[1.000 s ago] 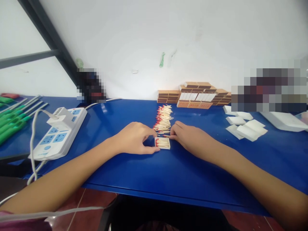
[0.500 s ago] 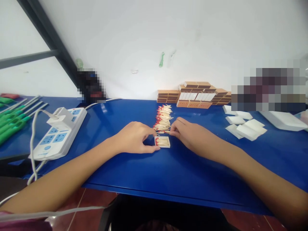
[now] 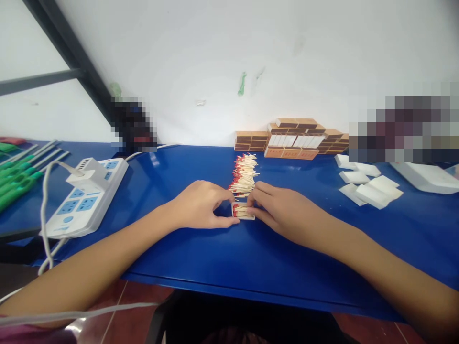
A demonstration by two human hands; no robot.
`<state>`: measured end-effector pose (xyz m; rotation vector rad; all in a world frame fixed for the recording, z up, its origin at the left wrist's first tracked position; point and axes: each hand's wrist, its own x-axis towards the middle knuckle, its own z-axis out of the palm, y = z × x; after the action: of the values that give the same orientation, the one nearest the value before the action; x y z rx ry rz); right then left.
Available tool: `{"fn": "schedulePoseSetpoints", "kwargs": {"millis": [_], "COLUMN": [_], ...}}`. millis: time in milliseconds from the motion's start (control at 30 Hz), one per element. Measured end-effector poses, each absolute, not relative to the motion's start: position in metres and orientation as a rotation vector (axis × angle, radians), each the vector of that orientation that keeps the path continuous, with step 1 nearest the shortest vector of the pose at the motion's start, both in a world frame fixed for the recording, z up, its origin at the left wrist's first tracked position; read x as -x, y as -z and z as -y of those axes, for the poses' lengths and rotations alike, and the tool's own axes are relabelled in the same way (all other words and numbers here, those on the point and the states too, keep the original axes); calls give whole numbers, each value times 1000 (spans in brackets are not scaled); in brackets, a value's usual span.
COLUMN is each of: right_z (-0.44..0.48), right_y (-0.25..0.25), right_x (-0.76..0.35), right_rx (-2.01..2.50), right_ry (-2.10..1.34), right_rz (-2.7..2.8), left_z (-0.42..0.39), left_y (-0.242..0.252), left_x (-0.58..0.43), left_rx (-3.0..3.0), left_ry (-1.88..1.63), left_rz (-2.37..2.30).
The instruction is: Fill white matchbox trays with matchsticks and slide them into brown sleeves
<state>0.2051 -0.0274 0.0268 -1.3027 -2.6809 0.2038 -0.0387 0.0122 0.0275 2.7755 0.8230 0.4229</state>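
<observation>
A small white matchbox tray [image 3: 244, 219] lies on the blue table, with red-headed matches [image 3: 239, 210] in it, their heads to the left. My left hand [image 3: 202, 205] steadies the tray's left end between thumb and forefinger. Over the tray's right end, my right hand [image 3: 283, 205] pinches the pale ends of some matches; its fingertips hide part of them. Just behind the tray spreads a long pile of loose matches [image 3: 245, 174], heads mostly leftward.
Stacked brown matchboxes [image 3: 292, 138] stand against the wall. Several white trays [image 3: 376, 191] lie at right, near a larger white box [image 3: 426, 177]. A white power strip [image 3: 89, 200] with cords and several green-handled tools [image 3: 21, 179] are at left.
My right hand has moved from the near edge of the match pile toward me and left, onto the tray. My left hand has stayed at the tray.
</observation>
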Motion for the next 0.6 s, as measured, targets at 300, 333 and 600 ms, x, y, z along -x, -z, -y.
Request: {"fn": "schedulePoseSetpoints", "kwargs": {"millis": [300, 333, 600], "right_z": [25, 24, 20], "right_y": [-25, -26, -28], "right_x": [-206, -208, -212], "right_rx": [1296, 1275, 1227], "right_ry": [-382, -408, -451], "right_rz": [2591, 2570, 2536], "left_z": [-12, -12, -12], "left_y": [-28, -28, -28], "left_x": [38, 38, 38], "left_rx": [-2759, -2754, -2746], "left_ry": [-413, -410, -394], "left_rz": [-823, -822, -812]}}
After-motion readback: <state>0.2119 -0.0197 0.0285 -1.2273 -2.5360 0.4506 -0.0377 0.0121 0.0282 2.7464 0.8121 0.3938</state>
